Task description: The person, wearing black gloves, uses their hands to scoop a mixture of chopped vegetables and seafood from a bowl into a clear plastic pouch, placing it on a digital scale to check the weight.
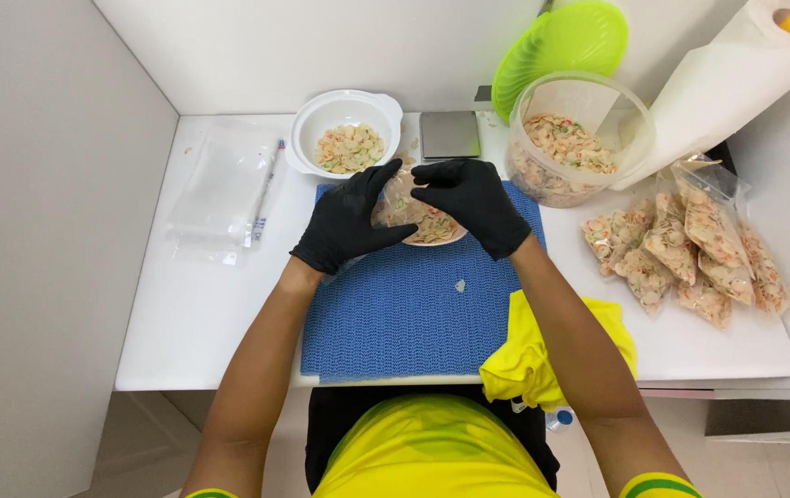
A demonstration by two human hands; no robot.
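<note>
Both of my hands wear black gloves and meet over the far edge of a blue textured mat (pixel 395 314). My left hand (pixel 344 223) and my right hand (pixel 473 205) together hold a small clear plastic bag (pixel 410 214) filled with pale mixed shell-shaped pieces. The bag's lower part shows between my palms, just above the mat. Its top is hidden under my fingers.
A white bowl (pixel 307 138) with the same mix stands behind my left hand, beside a small scale (pixel 449 135). A large clear tub (pixel 598 111), green lid (pixel 561 46), paper towel roll (pixel 727 83), several filled bags (pixel 690 249), empty bags (pixel 215 189), yellow cloth (pixel 524 364).
</note>
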